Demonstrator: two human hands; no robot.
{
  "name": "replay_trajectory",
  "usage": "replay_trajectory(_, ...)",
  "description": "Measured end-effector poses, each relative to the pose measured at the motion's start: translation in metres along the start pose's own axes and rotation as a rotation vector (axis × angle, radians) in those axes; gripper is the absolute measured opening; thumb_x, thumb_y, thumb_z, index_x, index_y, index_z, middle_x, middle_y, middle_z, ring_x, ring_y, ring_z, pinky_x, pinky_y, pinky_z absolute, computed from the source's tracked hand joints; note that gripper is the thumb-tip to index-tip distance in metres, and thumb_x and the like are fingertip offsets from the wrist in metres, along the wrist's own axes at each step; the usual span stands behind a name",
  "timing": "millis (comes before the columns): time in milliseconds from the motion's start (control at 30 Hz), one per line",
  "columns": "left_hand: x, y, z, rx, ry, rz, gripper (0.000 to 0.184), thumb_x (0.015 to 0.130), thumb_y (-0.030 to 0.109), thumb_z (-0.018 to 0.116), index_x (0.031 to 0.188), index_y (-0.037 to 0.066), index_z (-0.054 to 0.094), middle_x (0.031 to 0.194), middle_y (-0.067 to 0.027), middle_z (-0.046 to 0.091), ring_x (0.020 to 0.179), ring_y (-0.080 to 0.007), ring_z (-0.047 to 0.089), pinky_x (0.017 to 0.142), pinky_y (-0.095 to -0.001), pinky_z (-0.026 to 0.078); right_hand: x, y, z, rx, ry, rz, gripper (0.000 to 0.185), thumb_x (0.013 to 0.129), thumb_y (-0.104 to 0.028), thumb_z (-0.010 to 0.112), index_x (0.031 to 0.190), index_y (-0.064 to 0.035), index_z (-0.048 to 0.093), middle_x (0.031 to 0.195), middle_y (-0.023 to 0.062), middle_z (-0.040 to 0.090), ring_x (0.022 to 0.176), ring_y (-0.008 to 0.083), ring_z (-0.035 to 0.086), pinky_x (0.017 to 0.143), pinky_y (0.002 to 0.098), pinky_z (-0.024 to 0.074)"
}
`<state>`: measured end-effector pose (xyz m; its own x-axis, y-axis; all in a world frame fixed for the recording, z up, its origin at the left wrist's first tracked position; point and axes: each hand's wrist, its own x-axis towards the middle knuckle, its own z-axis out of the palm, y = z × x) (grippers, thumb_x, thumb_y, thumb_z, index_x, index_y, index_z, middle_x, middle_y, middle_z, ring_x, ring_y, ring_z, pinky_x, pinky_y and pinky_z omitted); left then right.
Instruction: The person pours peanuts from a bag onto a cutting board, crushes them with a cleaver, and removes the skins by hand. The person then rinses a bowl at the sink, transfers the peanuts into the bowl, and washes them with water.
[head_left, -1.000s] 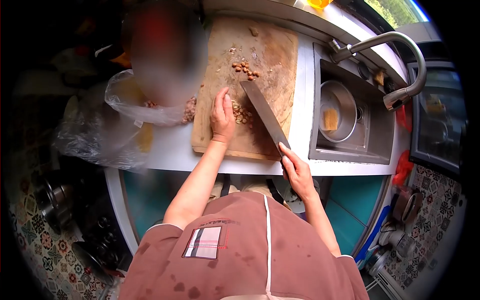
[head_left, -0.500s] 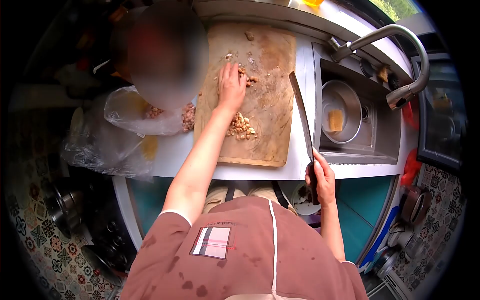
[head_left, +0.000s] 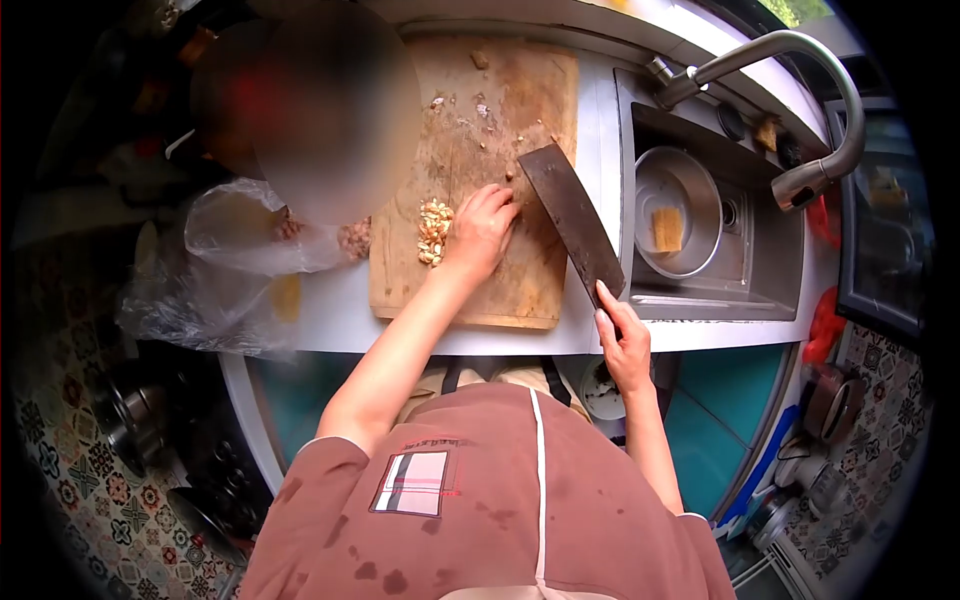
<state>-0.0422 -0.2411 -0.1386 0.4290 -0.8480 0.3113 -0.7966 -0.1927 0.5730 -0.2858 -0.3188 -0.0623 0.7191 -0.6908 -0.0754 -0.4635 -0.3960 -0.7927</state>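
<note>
Under my left hand [head_left: 482, 232] lies a worn wooden cutting board [head_left: 470, 303]. The hand's fingers are curled and pressed together on the board; what is beneath them is hidden. Against the thumb side of that hand sits a small heap of pale and brown peanuts [head_left: 433, 230]. My right hand [head_left: 626, 345] grips the handle of a cleaver [head_left: 572, 218]. The dark, wide blade slants up and left, its tip end over the board's right part, beside my left fingers.
Right of the board is a sink [head_left: 715, 300] with a metal bowl [head_left: 650, 185] holding a yellow sponge [head_left: 667, 230]. A curved faucet [head_left: 853, 110] arches over it. Left of the board, clear plastic bags [head_left: 215, 310] lie with more peanuts [head_left: 355, 239]. A blurred round shape covers the upper left.
My left hand has come down the board toward me and right, beside the heap; the cluster by its fingers no longer shows there. The cleaver has swung left over the board, its flat side now showing.
</note>
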Motion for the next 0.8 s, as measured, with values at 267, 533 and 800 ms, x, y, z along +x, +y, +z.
replay_trajectory(267,-0.048,-0.001,-0.019,0.345,0.001,-0.231,0.067,0.082,0.034,0.055,0.138,0.005,0.03,0.145,-0.0135,0.025,0.133,-0.0337,0.022,0.108,-0.0495,0.013,0.011,-0.02,0.019,-0.289,0.149,-0.24,0.04,0.079,-0.008,0.064,0.117,-0.0177,0.06,0.073,0.0072,0.049,0.055,0.0218,0.049,0.051,0.0301,0.0428)
replay_trajectory(533,-0.043,-0.007,-0.009,0.373,0.085,-0.289,0.061,0.087,0.026,0.049,0.136,-0.004,0.029,0.142,-0.0217,0.025,0.132,-0.035,0.023,0.108,-0.0455,0.017,0.017,0.009,0.036,-0.53,-0.117,-0.289,0.043,0.083,-0.01,0.059,0.123,-0.022,0.054,0.073,0.0088,0.047,0.058,0.0255,0.052,0.053,0.0347,0.0444)
replay_trajectory(800,-0.052,-0.015,-0.015,0.024,0.274,-0.289,0.056,0.09,0.026,0.043,0.134,-0.006,0.028,0.139,-0.0237,0.029,0.131,-0.0365,0.025,0.108,-0.0434,0.019,0.008,-0.022,0.024,-0.343,0.028,-0.292,0.043,0.08,-0.009,0.062,0.12,-0.0244,0.057,0.071,0.0072,0.045,0.056,0.0233,0.052,0.051,0.0351,0.0436)
